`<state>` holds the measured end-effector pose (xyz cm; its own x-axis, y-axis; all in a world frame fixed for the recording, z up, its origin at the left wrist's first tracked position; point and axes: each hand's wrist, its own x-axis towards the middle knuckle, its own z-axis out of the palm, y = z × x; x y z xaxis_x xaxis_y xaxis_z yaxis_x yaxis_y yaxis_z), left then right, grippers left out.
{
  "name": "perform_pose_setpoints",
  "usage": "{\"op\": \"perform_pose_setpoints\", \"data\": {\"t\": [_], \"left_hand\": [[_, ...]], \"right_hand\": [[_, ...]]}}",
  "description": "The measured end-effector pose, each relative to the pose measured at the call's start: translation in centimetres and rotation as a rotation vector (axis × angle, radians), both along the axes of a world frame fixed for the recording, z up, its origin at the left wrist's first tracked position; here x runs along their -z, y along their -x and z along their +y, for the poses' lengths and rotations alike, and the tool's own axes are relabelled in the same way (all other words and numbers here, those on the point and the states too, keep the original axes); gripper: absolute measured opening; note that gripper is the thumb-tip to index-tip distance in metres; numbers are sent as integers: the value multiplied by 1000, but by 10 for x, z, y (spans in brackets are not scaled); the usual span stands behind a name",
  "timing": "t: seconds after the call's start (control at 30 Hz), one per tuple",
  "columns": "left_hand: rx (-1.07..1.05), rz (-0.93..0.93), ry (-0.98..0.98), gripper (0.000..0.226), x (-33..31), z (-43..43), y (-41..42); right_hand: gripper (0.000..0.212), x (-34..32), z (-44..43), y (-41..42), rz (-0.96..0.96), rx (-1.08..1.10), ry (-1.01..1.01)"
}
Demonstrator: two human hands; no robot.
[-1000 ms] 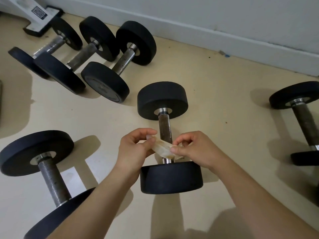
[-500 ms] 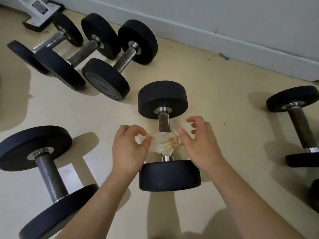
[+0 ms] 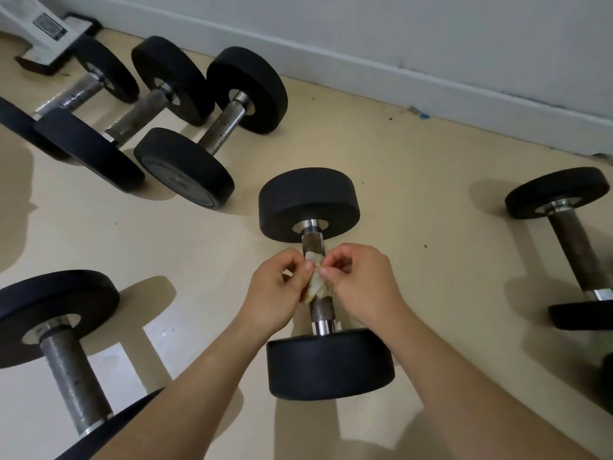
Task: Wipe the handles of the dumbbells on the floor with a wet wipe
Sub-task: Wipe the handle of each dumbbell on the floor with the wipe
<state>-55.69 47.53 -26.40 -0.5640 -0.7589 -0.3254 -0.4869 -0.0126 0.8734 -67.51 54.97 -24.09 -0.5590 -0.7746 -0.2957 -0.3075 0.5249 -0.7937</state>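
Observation:
A black dumbbell [image 3: 310,200] lies on the beige floor in the middle, its rusty metal handle [image 3: 321,308] pointing toward me. Above the handle's middle, my left hand [image 3: 273,293] and my right hand [image 3: 360,283] pinch a crumpled, brown-stained wet wipe [image 3: 315,282] between thumbs and fingertips. The wipe is bunched into a small wad and hides part of the handle. Both hands sit close together, almost touching.
Three dumbbells [image 3: 185,167] lie side by side at the back left, near a white machine base [image 3: 46,31]. Another dumbbell [image 3: 59,310] lies at the front left and one more [image 3: 570,234] at the right. A white skirting board [image 3: 398,78] runs along the wall.
The wipe was stretched wide between my hands, then crumpled. My hands have drawn together and the wipe is now a small wad. The view has tilted slightly.

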Motion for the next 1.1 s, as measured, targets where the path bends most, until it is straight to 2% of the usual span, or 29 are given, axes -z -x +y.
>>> {"op": "perform_pose_setpoints", "data": {"t": [0.07, 0.13, 0.2, 0.3, 0.33, 0.37, 0.43, 0.53, 0.6, 0.67, 0.8, 0.87, 0.97, 1.03, 1.1], "left_hand": [[-37, 11, 158, 20, 3, -7, 14], [-72, 49, 236, 20, 4, -14, 25], [-29, 58, 143, 19, 4, -13, 22], [196, 64, -162, 21, -5, 10, -2], [259, 49, -198, 22, -8, 14, -7], [304, 23, -170, 22, -10, 13, -8], [327, -7, 40, 18, -10, 0, 1], [251, -55, 392, 14, -12, -24, 24], [226, -74, 483, 17, -11, -22, 26], [252, -55, 378, 19, -9, -8, 16], [357, -46, -156, 23, -5, 9, -8], [394, -90, -122, 23, -6, 4, -7], [271, -65, 166, 19, -9, -2, 7], [90, -26, 228, 20, -10, -6, 19], [-55, -24, 222, 18, -10, -7, 25]], "right_hand": [[8, 3, -18, 4, 46, 63, 55], [9, 4, -31, 8, 46, 123, 85], [14, 4, -23, 12, 4, 71, 22], [22, -10, 20, 15, -124, -178, -168], [23, -14, 28, 17, -157, -233, -211], [23, -15, 27, 20, -144, -269, -226], [18, -15, 8, 24, -35, -230, -159], [9, -8, -27, 22, 48, 76, 13], [6, -4, -27, 14, 69, 164, 20], [5, -9, -7, 7, 64, 72, -92], [12, -27, 23, 11, -74, -227, -368], [17, -29, 19, 14, -67, -252, -393], [19, -18, 3, 11, -6, 17, -178], [14, -12, -10, 6, 45, 203, -57], [8, -10, -20, 6, 30, 260, -36]]}}
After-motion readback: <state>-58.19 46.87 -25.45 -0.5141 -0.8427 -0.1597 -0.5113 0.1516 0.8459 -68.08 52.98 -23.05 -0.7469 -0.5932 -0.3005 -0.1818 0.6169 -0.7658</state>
